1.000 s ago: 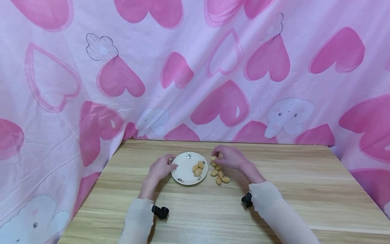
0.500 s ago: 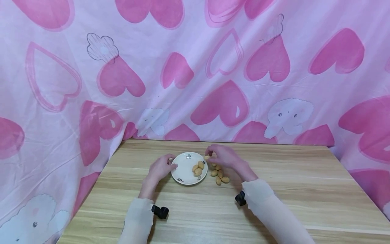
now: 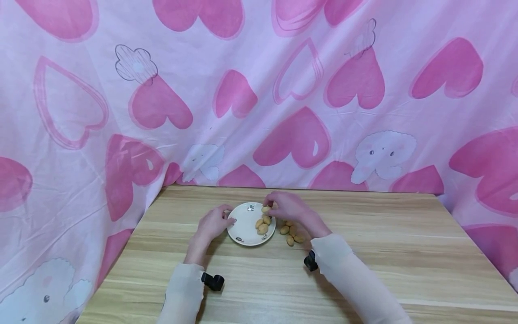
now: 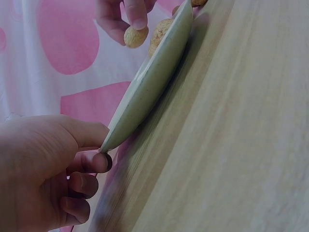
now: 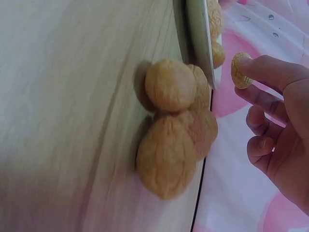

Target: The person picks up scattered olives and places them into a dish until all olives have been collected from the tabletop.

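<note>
My left hand [image 3: 212,224] pinches the left rim of a small white plate [image 3: 244,227] between thumb and fingers. In the left wrist view the thumb lies over the rim of the plate [image 4: 145,94], a finger beneath it. Several walnuts [image 3: 262,229] rest on the plate's right half. Above its upper right edge, my right hand [image 3: 290,208] holds one walnut [image 3: 265,209]. From the right wrist, this walnut [image 5: 240,71] shows between thumb and forefinger, the other fingers curled loosely. To the right of the plate lies a cluster of loose walnuts [image 3: 291,231], partly hidden by the right hand.
Everything stands on a wood-grain table [image 3: 388,270]. A pink curtain with heart prints [image 3: 291,139] hangs right behind its far edge and along the left side. Small black cameras are strapped to the left sleeve [image 3: 182,288] and the right sleeve [image 3: 348,270].
My right hand has carried the walnut leftward from the loose cluster to over the plate's edge, uncovering little of the pile. My left hand and the plate have stayed put.
</note>
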The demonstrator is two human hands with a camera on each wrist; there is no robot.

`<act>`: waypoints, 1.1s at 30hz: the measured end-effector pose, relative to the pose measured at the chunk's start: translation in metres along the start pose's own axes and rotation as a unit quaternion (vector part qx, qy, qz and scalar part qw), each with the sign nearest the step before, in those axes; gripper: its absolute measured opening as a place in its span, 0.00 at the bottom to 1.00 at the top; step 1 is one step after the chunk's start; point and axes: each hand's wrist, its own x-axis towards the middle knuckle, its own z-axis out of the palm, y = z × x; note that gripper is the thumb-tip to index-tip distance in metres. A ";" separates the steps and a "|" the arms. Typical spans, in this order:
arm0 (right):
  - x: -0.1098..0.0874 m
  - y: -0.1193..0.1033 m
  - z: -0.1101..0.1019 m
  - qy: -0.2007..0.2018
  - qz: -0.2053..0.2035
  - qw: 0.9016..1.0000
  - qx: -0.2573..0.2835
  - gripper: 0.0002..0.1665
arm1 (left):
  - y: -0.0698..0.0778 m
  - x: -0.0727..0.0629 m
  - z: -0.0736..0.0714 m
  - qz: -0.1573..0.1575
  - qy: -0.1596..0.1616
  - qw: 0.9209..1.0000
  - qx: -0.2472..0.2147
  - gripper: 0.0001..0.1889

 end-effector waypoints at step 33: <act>0.021 -0.002 0.022 -0.034 0.005 0.999 0.007 0.11 | 0.002 0.000 -0.001 -0.004 -0.005 1.000 -0.001 0.21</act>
